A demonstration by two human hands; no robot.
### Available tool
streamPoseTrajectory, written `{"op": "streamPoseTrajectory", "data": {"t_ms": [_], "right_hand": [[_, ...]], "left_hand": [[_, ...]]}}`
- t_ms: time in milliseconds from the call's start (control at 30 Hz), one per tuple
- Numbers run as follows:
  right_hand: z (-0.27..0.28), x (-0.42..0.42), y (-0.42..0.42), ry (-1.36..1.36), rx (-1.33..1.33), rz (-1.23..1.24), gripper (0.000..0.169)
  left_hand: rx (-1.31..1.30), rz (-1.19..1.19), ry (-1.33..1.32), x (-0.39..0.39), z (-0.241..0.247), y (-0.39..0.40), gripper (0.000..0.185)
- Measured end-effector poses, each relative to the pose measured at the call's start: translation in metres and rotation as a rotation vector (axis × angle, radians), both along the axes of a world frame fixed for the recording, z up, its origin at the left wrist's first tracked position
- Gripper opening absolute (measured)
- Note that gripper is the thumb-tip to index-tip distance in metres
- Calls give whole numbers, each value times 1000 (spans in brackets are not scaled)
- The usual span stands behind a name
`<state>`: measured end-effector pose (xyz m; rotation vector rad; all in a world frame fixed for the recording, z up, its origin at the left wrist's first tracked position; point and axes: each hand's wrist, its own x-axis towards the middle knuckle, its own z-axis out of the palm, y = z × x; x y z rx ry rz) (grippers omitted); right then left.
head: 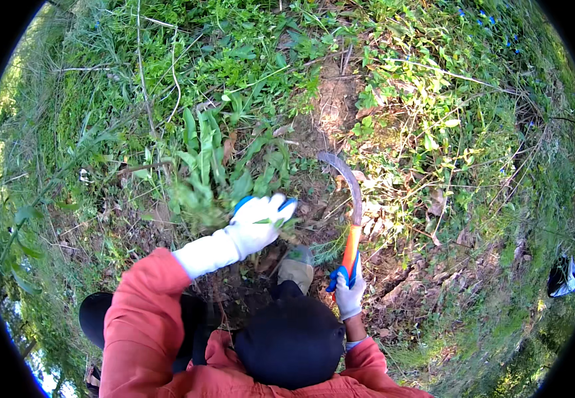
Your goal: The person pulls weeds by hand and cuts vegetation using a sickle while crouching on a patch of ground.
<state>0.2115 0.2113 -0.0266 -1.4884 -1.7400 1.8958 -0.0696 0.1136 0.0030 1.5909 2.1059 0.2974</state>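
My left hand [260, 219], in a white glove with blue on its gripping side, is over low weeds at the middle of the view. Green bits lie across its fingers, and the leafy stems [202, 204] beside it are blurred. Whether it grips them cannot be made out. To the right, my right hand [349, 291], gloved alike, is closed around the orange handle of a sickle [351, 248]. The curved, dull metal blade [349, 181] points away from me, its tip bending left over bare soil. Broad-leaved weeds [205, 149] stand just beyond my left hand.
A shoe [296, 271] is planted between my hands. Dry leaves [407, 283] and thin twigs [446, 74] litter the ground to the right. A bare soil strip [334, 99] runs ahead through green growth. A black-and-white object [563, 276] lies at the far right.
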Motion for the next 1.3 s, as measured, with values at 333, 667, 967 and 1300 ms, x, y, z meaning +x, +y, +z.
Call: {"op": "streamPoseTrajectory", "data": {"t_ms": [333,667,967,1300], "right_hand": [[-16,-23,9,-10,-121,-22,59],[20,62,-44,-98,-153,414,48],[-16,-129,60,379,-126,-240,47],[0,-176,77,-205,577,436,66]], "left_hand": [[16,270,60,-6,-74,89,13],[-445,-42,71,-43,-54,-97,16],[-228,420,163,-77,-15,-89,42],[54,497,618,-116,-45,123,94]]}}
